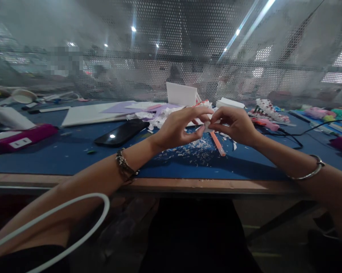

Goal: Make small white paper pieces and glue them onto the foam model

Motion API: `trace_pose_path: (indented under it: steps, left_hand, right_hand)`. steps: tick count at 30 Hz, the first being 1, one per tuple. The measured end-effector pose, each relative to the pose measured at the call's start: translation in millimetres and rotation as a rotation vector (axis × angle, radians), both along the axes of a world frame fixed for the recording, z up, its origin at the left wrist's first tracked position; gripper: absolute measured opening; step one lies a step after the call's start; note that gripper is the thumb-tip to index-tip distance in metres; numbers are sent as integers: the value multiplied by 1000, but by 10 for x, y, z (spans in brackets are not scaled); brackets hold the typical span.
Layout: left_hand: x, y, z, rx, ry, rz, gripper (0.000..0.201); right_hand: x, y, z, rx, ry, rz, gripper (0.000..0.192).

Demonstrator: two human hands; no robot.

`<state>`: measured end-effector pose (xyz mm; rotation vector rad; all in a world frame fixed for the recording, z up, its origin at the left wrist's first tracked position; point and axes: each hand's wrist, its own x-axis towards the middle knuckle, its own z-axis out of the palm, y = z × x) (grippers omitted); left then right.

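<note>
**Paper, plastic and metal on a matt blue mat**

The table is covered by a matt blue mat, edged with bare wood. White paper shavings are scattered on it. A smooth orange plastic stick is seen beside a small white piece, its material unclear. A glossy black phone reflects light. A polished metal bangle and a darker metal bracelet are worn. Perforated metal screening stands behind.

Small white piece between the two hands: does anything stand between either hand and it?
Nothing visible does. The left hand and the right hand both pinch the small white piece directly at their fingertips, above the blue mat. The orange stick slants down below the piece, and white shavings lie under the hands.
</note>
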<state>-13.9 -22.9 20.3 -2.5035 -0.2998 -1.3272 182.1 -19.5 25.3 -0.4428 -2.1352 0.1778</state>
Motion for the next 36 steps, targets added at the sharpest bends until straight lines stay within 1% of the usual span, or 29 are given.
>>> trace_pose_path:
  steps: [3, 7, 9, 13, 16, 18, 22, 27, 30, 32, 36]
  left_hand:
    - [-5, -24, 10, -88, 25, -17, 42]
    - [-17, -7, 11, -129, 34, -21, 39]
    - [-19, 8, 16, -123, 34, -1, 36]
    - [-25, 29, 32, -40, 43, 76, 28]
    - [-25, 31, 34, -60, 64, 95, 26]
    - [-19, 26, 31, -82, 86, 87, 26]
    - [-5, 15, 11, -129, 77, 45, 29]
    - [14, 22, -31, -273, 45, 3, 43]
    - [30, 32, -49, -304, 6, -22, 36]
    - [37, 34, -52, -305, -6, -7, 29]
    - [37, 22, -40, -305, -16, 46, 31]
  right_hand:
    - [-7, -1, 0, -3, 19, 3, 18]
    - [-14, -2, -1, -31, 15, 6, 19]
    - [-7, -3, 8, -36, 1, 4, 19]
    - [30, -11, 55, -3, -60, -27, 16]
    - [51, -17, 80, 48, -99, -56, 14]
    - [53, -13, 74, 53, -99, -64, 14]
    - [35, 21, 22, 11, -60, -43, 14]
    - [13, 55, -28, -17, -24, -16, 14]
    - [11, 57, -32, -18, -11, -45, 17]
    - [15, 61, -29, -23, 3, -50, 17]
    - [30, 73, -18, -42, -13, -42, 14]
